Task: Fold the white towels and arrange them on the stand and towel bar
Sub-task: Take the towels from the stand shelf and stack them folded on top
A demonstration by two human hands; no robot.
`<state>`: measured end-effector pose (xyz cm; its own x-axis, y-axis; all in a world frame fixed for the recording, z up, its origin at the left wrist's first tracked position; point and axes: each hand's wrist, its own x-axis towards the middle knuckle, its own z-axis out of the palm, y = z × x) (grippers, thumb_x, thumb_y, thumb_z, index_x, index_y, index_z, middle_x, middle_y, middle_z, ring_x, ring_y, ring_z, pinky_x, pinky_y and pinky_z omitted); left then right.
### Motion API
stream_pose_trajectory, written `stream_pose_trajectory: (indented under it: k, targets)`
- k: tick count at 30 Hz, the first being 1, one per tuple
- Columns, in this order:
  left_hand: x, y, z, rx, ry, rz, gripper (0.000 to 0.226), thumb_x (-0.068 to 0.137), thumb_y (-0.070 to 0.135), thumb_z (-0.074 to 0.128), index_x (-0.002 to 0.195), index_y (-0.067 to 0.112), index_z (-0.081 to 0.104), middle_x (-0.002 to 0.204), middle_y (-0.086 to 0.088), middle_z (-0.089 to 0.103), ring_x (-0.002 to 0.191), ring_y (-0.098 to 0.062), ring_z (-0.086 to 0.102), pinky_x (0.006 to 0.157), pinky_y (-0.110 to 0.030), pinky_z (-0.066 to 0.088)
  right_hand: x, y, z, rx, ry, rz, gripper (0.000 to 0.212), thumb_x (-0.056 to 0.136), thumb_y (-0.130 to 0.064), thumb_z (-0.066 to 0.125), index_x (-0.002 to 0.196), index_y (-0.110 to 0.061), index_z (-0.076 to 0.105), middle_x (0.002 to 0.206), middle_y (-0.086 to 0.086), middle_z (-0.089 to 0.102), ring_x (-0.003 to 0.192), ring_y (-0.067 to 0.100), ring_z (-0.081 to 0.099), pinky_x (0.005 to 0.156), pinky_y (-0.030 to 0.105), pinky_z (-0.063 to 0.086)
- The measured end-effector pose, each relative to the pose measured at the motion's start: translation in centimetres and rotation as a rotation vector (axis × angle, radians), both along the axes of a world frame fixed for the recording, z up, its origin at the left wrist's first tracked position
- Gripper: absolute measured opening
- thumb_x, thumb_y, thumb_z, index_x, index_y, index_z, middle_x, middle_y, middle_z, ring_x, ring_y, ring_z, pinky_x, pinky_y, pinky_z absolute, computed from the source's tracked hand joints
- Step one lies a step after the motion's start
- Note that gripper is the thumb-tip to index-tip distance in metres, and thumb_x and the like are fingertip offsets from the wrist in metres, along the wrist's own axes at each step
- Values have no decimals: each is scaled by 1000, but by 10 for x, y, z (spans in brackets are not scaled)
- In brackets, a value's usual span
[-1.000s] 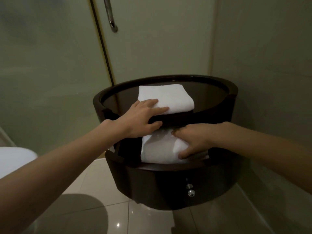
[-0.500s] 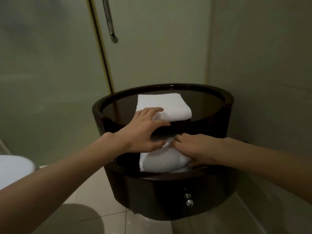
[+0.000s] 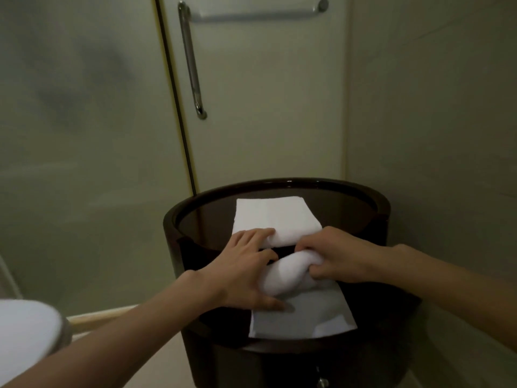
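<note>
A round dark wooden stand (image 3: 380, 208) fills the lower middle of the view. One folded white towel (image 3: 275, 217) lies flat on its glass top. A second white towel (image 3: 293, 275) sits on the open shelf below, bunched into a roll over a flat layer (image 3: 307, 317). My right hand (image 3: 338, 256) grips the roll's right end with curled fingers. My left hand (image 3: 246, 270) lies spread, fingertips on the top towel's near edge, thumb pressing the lower towel's flat part. A chrome towel bar (image 3: 260, 15) is mounted on the wall above, bare.
A vertical chrome door handle (image 3: 191, 65) hangs on the frosted glass door behind the stand. A wall closes in on the right. A white rounded fixture (image 3: 25, 331) shows at the lower left. Pale tiled floor lies beneath.
The view has tilted up, showing the towel bar. My right hand has pulled the lower towel up and bunched it into a roll. My left hand has shifted down, thumb now on the lower towel.
</note>
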<state>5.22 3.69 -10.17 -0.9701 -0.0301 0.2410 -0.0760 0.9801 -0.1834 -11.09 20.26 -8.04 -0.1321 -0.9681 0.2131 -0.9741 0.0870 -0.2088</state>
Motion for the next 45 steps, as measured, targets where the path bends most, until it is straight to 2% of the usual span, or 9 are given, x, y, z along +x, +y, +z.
stream_pose_trajectory:
  k: [5, 10, 14, 18, 24, 29, 32, 38, 45]
  targets:
    - [-1, -1, 1, -25, 60, 21, 72, 67, 66, 62, 126, 26, 56, 156, 0, 16, 138, -14, 10, 111, -29, 8, -7, 3, 14, -28, -105, -34, 27, 71, -24, 64, 97, -27, 68, 88, -14, 65, 83, 0, 60, 70, 22, 50]
    - [0, 2, 6, 25, 127, 43, 61, 74, 61, 52, 122, 25, 58, 149, 1, 32, 135, -17, 28, 110, -34, 21, -8, 10, 27, -35, -117, -47, 28, 70, -26, 66, 98, -31, 67, 95, -15, 66, 89, -1, 60, 78, 26, 52]
    - [-2, 8, 19, 111, 213, 45, 45, 75, 58, 52, 102, 24, 63, 109, 6, 60, 99, -14, 54, 85, -29, 41, -7, 10, 44, -53, -55, -60, 32, 72, -26, 67, 104, -29, 65, 103, -9, 66, 94, 6, 60, 83, 31, 52]
    - [-4, 9, 36, 337, 235, 39, 26, 78, 49, 63, 88, 26, 61, 88, 8, 65, 79, -13, 60, 69, -33, 51, -7, 8, 57, -18, 41, -104, 43, 77, -31, 62, 120, -27, 58, 119, -4, 61, 107, 14, 55, 93, 33, 46]
    - [-10, 1, 70, 458, 224, 6, 27, 71, 41, 69, 82, 16, 66, 81, 2, 67, 76, -15, 63, 68, -37, 52, -5, 10, 74, 4, 104, -109, 47, 77, -40, 68, 120, -25, 56, 114, -6, 61, 103, 13, 56, 89, 32, 48]
    - [-12, -10, 109, 585, 279, -4, 14, 67, 28, 79, 72, 25, 67, 65, 13, 65, 59, 5, 58, 52, -17, 44, -10, 5, 97, -130, 84, -98, 32, 81, -33, 69, 108, -18, 63, 101, -3, 63, 93, 15, 59, 77, 28, 47]
    - [-16, -20, 137, 643, 335, 3, 18, 65, 27, 84, 75, 18, 71, 67, 9, 66, 58, 2, 56, 52, -17, 44, -16, -6, 118, -222, 162, -106, 27, 81, -33, 69, 101, -15, 63, 96, 1, 62, 88, 17, 57, 68, 28, 40]
    - [-32, -40, 172, 688, 457, 17, 18, 64, 23, 86, 72, 23, 70, 60, 13, 65, 55, 4, 60, 46, -11, 43, -33, -36, 150, -348, 194, -119, 30, 79, -31, 71, 103, -14, 64, 95, 3, 61, 83, 16, 53, 64, 27, 34]
    - [-51, -64, 193, 639, 644, -9, 23, 63, 21, 86, 72, 30, 67, 63, 16, 64, 59, 7, 62, 45, -8, 42, -52, -74, 162, -505, 206, -184, 31, 82, -33, 68, 105, -16, 58, 101, 7, 65, 88, 25, 59, 68, 32, 44]
